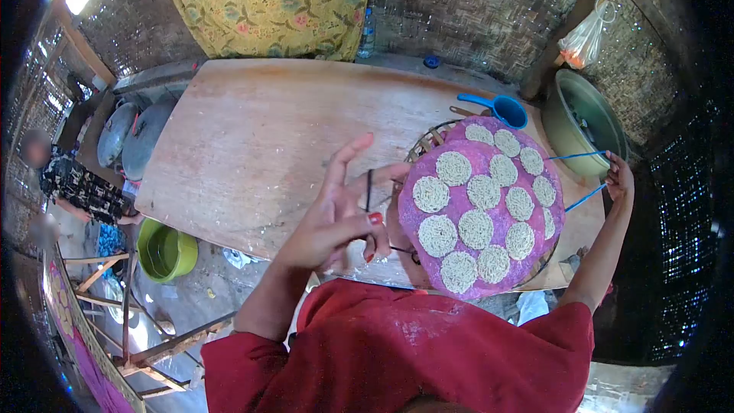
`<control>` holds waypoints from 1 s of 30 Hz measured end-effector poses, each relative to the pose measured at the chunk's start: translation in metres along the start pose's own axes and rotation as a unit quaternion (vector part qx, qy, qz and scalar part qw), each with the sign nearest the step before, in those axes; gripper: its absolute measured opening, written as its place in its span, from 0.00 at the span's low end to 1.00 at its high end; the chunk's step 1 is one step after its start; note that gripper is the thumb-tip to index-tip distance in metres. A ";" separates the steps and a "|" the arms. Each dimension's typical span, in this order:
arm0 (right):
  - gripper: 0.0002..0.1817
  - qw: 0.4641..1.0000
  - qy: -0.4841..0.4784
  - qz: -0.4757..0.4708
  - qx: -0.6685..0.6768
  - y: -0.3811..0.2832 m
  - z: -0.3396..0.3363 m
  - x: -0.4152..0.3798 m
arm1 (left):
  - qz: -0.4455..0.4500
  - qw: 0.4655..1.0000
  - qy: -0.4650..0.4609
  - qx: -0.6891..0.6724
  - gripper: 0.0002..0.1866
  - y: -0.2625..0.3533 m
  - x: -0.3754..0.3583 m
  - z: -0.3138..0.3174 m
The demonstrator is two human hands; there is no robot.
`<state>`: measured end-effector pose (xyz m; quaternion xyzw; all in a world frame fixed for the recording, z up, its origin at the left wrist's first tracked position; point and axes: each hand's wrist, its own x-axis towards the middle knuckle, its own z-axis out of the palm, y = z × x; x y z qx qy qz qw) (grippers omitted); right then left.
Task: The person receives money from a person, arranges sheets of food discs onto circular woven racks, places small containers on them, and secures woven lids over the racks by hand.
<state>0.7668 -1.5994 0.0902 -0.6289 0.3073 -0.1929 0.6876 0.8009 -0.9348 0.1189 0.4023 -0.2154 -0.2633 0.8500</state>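
A round bamboo tray (427, 140) covered with a purple cloth (483, 159) is at the right end of the wooden table. Several pale, stringy-textured discs (475, 229) lie spread over the cloth. My left hand (340, 218) is at the tray's left side, fingers spread, with a black cord (370, 190) looped across them and running toward the tray's rim. On the other side, my right hand (621, 180) is closed on a blue cord (587, 197), whose two strands stretch taut to the tray. Most of the rim is hidden under the cloth.
Behind the tray, a blue dipper (508, 111) rests on the wooden table (252, 138). A large green basin (587, 118) stands at the right, below a hanging plastic bag (583, 40). A lime-green tub (166, 250) and a wooden frame (157, 359) are at left, near another person (84, 185).
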 end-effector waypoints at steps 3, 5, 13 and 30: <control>0.12 0.999 0.051 -0.010 -0.001 0.003 0.003 0.002 | 0.074 0.990 0.065 0.101 0.38 -0.006 -0.002 -0.021; 0.12 0.998 0.035 0.014 -0.047 -0.005 0.012 -0.011 | 0.083 0.985 0.113 0.100 0.38 -0.005 -0.010 -0.025; 0.08 0.996 -0.025 -0.013 -0.083 -0.024 0.043 -0.015 | 0.087 0.988 0.059 0.112 0.34 -0.001 0.011 0.007; 0.13 0.979 -0.180 -0.087 -0.042 -0.035 0.019 -0.017 | 0.155 0.958 0.052 0.236 0.20 0.050 0.039 0.038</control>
